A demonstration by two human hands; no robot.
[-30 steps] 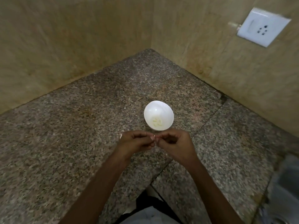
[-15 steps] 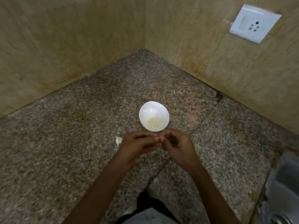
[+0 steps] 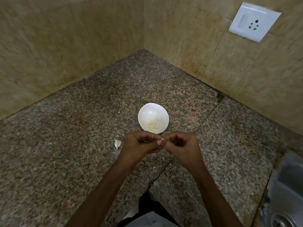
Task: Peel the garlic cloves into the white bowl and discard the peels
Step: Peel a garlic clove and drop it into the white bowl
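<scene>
So both hands sit just below the middle of the frame, fingertips meeting. The left hand [image 3: 139, 145] and right hand [image 3: 182, 147] both have their fingers curled in and are pinching the same clove [image 3: 162, 140] between them. Only a tiny pale bit of it pokes out, the fingers cover the rest, so I can't tell how much skin is on it. The bowl [image 3: 150, 111] sits right above the hands on the counter [image 3: 78, 145], close to them but not touching as far as I can see, and there's a little pile of peeled cloves [image 3: 153, 125] in the bottom of it. One spare clove [image 3: 117, 143] with its skin on lies on the counter just left of the left hand. There's a socket [image 3: 254, 22] on the wall at upper right, and the sink [image 3: 288, 185] edge shows at lower right.
</scene>
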